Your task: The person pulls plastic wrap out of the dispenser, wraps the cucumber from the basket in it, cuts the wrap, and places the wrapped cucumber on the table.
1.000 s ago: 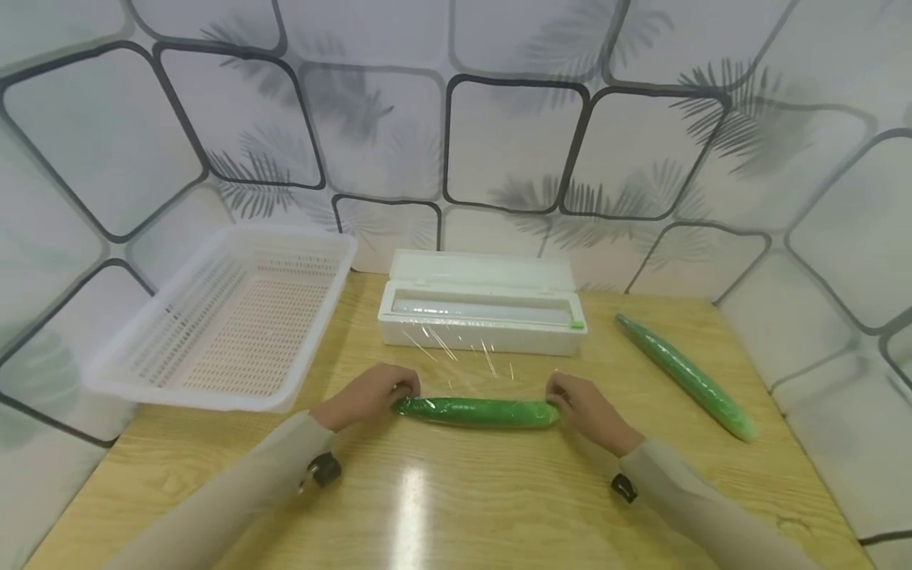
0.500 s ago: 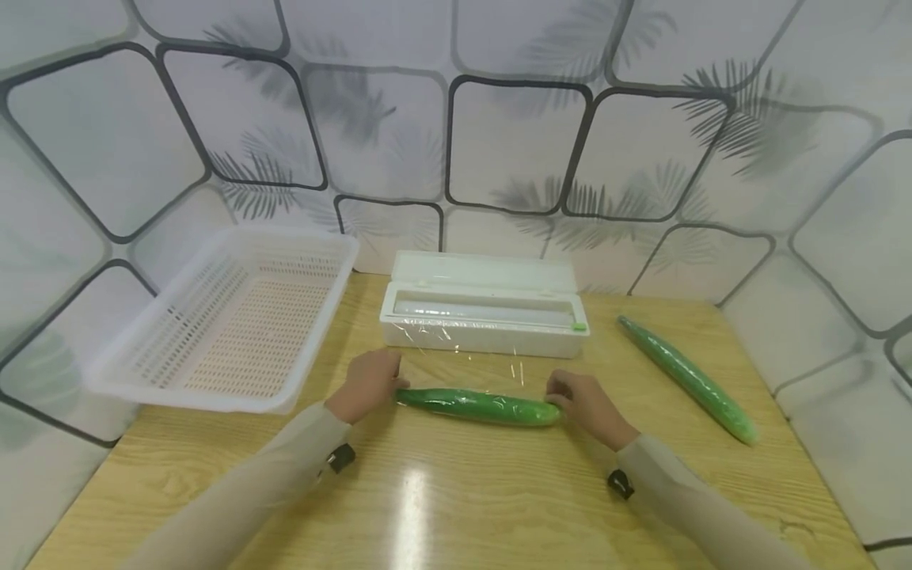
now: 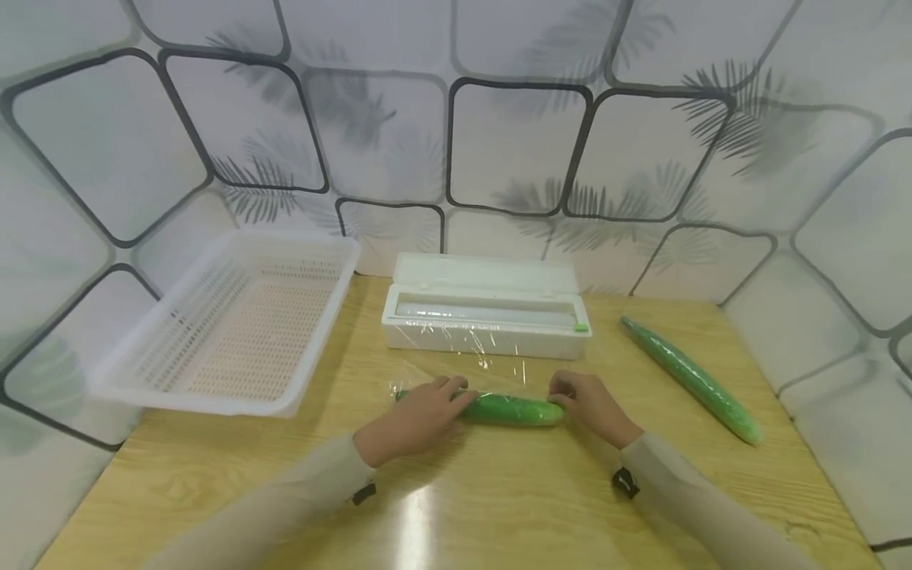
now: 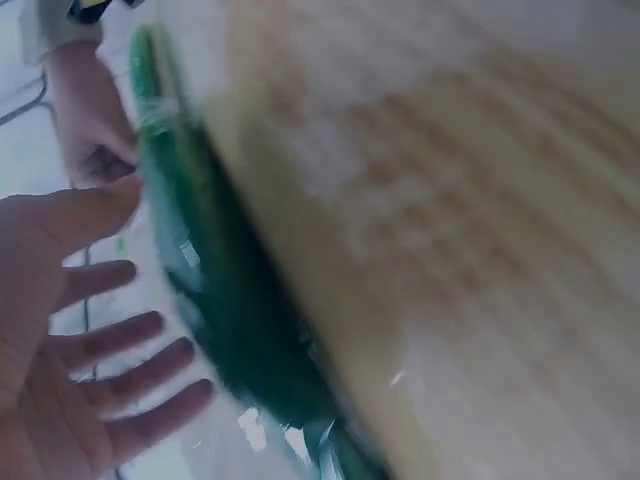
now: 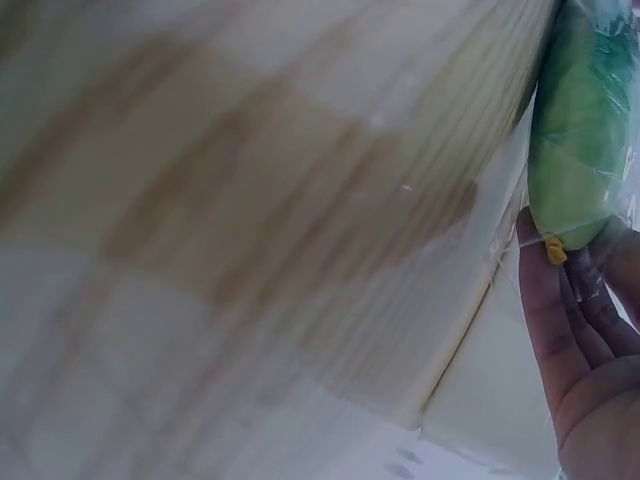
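Note:
A green cucumber (image 3: 513,409) lies crosswise on the table under clear cling film (image 3: 492,372), which stretches back to a white film dispenser (image 3: 488,342) with its lid raised. My left hand (image 3: 420,416) is over the cucumber's left half, covering part of it. In the left wrist view its fingers (image 4: 130,385) are spread and fairly straight beside the wrapped cucumber (image 4: 220,270). At the pale right end, my right hand (image 3: 587,404) pinches the film. The right wrist view shows thumb and fingers (image 5: 545,310) around that tip (image 5: 575,200).
A second cucumber (image 3: 691,380), wrapped in film, lies slanted at the right. A white perforated basket (image 3: 306,356) stands at the back left. Patterned wall panels (image 3: 513,150) close off the back and sides of the wooden table (image 3: 541,507).
My left hand has let go of the film at the cucumber's left end and moved right over its body. The right hand stays at the right end.

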Demonstrator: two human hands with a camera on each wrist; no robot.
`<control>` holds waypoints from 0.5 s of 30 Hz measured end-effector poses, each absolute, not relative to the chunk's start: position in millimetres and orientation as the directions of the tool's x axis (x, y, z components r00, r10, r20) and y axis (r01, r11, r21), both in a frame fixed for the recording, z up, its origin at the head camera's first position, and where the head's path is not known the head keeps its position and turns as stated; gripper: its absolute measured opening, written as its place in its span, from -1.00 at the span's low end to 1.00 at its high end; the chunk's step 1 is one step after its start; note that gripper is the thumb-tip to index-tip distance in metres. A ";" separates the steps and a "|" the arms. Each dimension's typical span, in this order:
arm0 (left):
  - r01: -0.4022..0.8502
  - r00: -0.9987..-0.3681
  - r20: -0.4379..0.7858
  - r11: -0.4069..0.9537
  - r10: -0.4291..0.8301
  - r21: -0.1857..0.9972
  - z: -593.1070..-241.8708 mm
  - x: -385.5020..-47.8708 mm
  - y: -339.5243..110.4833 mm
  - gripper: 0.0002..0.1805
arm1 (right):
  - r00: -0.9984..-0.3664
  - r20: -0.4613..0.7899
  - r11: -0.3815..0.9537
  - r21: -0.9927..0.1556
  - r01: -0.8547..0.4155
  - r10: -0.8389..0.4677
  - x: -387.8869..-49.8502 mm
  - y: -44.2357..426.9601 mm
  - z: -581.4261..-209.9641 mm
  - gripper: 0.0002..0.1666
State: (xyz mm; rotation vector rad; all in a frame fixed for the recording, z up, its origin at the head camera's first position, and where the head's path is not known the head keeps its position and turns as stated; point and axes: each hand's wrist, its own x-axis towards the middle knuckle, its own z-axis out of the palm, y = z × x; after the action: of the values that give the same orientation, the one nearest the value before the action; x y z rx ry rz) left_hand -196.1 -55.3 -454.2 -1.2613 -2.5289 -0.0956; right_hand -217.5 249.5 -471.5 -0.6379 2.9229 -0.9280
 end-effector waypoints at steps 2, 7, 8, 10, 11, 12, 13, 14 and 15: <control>0.791 -0.550 0.266 0.596 0.792 -0.139 -457.9 -196.4 -50.5 -0.51 | -0.916 0.120 0.736 -0.559 -0.382 -0.383 -218.9 250.3 -470.8 -0.93; 0.763 -0.580 0.252 0.625 0.774 -0.163 -460.9 -203.7 -44.1 -0.54 | -0.911 0.192 0.770 -0.488 -0.411 -0.364 -218.5 249.7 -468.0 -0.95; 0.762 -0.590 0.242 0.630 0.771 -0.150 -460.6 -205.3 -42.9 -0.54 | -0.899 0.236 0.786 -0.437 -0.437 -0.369 -217.2 248.9 -467.3 -0.97; 0.760 -0.605 0.220 0.637 0.765 -0.126 -460.2 -208.7 -41.0 -0.54 | -0.848 0.341 0.803 -0.310 -0.508 -0.405 -213.8 246.0 -466.1 -0.97; 0.759 -0.613 0.209 0.641 0.762 -0.114 -459.6 -209.9 -40.2 -0.53 | -0.810 0.386 0.802 -0.234 -0.550 -0.442 -211.8 243.9 -465.6 -0.94; 0.760 -0.616 0.202 0.642 0.761 -0.100 -459.7 -211.4 -39.6 -0.53 | -0.762 0.425 0.789 -0.158 -0.594 -0.488 -209.9 241.4 -465.2 -0.89; 0.759 -0.621 0.194 0.645 0.759 -0.090 -459.7 -212.7 -39.4 -0.53 | -0.713 0.451 0.769 -0.086 -0.634 -0.537 -208.3 238.5 -465.5 -0.83; 0.759 -0.626 0.189 0.647 0.756 -0.076 -459.7 -214.0 -39.5 -0.51 | -0.675 0.457 0.744 -0.041 -0.667 -0.580 -207.2 235.7 -465.7 -0.77; 0.760 -0.628 0.188 0.647 0.755 -0.062 -459.5 -215.2 -39.7 -0.51 | -0.647 0.452 0.719 -0.017 -0.695 -0.615 -206.1 232.9 -465.6 -0.70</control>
State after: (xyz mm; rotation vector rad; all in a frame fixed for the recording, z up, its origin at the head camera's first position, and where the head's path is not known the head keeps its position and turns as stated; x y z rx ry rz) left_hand -215.2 -39.7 -459.5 -1.2420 -2.6691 -0.0342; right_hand -206.1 232.9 -465.6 -1.3252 3.2960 -0.3459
